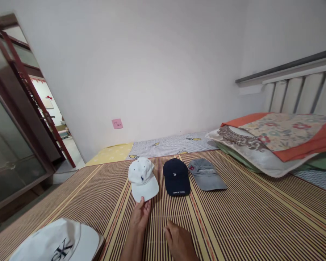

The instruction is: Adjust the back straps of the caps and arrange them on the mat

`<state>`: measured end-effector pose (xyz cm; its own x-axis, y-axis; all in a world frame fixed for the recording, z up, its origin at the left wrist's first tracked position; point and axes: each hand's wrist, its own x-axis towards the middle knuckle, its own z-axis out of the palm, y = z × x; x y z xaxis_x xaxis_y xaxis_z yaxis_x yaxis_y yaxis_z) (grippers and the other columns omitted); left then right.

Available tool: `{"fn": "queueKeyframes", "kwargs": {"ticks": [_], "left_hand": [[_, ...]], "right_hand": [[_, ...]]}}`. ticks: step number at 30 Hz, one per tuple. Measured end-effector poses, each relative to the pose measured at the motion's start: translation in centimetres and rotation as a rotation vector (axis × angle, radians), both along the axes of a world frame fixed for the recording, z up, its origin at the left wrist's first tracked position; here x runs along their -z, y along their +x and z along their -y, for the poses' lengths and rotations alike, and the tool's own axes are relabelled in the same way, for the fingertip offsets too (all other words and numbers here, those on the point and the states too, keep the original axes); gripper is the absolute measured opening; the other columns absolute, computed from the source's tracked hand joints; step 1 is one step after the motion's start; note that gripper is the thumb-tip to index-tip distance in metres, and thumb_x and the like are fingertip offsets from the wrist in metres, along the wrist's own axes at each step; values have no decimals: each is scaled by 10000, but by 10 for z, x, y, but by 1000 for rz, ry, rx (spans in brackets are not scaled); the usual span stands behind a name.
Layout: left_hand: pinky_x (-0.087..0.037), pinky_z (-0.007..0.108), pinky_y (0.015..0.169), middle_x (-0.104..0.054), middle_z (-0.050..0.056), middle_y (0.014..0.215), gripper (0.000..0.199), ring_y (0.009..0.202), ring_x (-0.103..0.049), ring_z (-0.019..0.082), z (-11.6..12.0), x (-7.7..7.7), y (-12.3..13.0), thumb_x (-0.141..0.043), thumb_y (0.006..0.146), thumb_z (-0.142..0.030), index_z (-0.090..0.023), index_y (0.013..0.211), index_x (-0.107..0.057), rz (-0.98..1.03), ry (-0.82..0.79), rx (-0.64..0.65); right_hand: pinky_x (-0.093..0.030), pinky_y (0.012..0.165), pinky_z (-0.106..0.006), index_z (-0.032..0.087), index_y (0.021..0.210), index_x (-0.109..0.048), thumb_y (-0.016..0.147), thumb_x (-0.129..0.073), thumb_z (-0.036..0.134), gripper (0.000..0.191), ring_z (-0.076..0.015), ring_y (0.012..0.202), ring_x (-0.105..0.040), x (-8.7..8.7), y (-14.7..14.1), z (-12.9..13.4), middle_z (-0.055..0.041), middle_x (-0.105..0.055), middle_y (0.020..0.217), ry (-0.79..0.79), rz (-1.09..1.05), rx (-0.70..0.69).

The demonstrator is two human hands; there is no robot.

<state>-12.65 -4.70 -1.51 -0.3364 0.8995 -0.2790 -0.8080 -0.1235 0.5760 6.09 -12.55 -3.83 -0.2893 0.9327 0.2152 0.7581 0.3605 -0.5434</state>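
My left hand [141, 214] pinches the front edge of a white baseball cap's brim, thumb on top and fingers beneath. That white baseball cap [142, 177] carries a small dark emblem and rests on the striped mat. To its right sits a navy baseball cap [176, 175] with white lettering on its brim, and beside that a grey baseball cap [206, 174] turned partly right. My right hand [179, 239] is closed with curled fingers, low over the mat, and I see nothing in it. At the lower left lies another white cap [62, 241] with large dark letters, partly cut off.
The striped mat [247, 217] covers the bed. Stacked pillows [277, 141] lie at the right by a radiator [301, 90]. A white wall [157, 72] with a pink note [117, 123] rises behind. An open doorway [43, 98] is at the left.
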Motion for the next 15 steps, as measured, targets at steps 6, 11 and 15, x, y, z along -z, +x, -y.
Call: {"fn": "queueKeyframes", "kwargs": {"ticks": [6, 11, 15], "left_hand": [[-652, 237, 751, -838, 68, 1005, 454, 795, -801, 164, -43, -6, -13, -574, 945, 16, -209, 1333, -642, 4, -54, 40], [-658, 244, 780, -803, 111, 1195, 524, 884, -807, 177, -66, -10, -18, -590, 941, 6, -223, 1413, -584, 8, -84, 60], [-667, 252, 763, -788, 123, 1231, 570, 864, -809, 178, -74, -5, -20, -556, 962, -1, -224, 1486, -518, 10, -118, 79]], "right_hand": [[-240, 578, -293, 216, 925, -634, 1074, -391, 255, 289, -202, 736, -754, 3, -1, 1, -49, -771, 796, 6, 19, 5], [-231, 562, -288, 230, 908, -607, 1072, -391, 259, 274, -180, 699, -731, 4, 0, 0, -30, -750, 776, -6, -9, 2], [-232, 570, -295, 238, 870, -584, 1065, -396, 249, 271, -174, 681, -726, 8, 0, 0, -19, -745, 748, 66, -12, 12]]}}
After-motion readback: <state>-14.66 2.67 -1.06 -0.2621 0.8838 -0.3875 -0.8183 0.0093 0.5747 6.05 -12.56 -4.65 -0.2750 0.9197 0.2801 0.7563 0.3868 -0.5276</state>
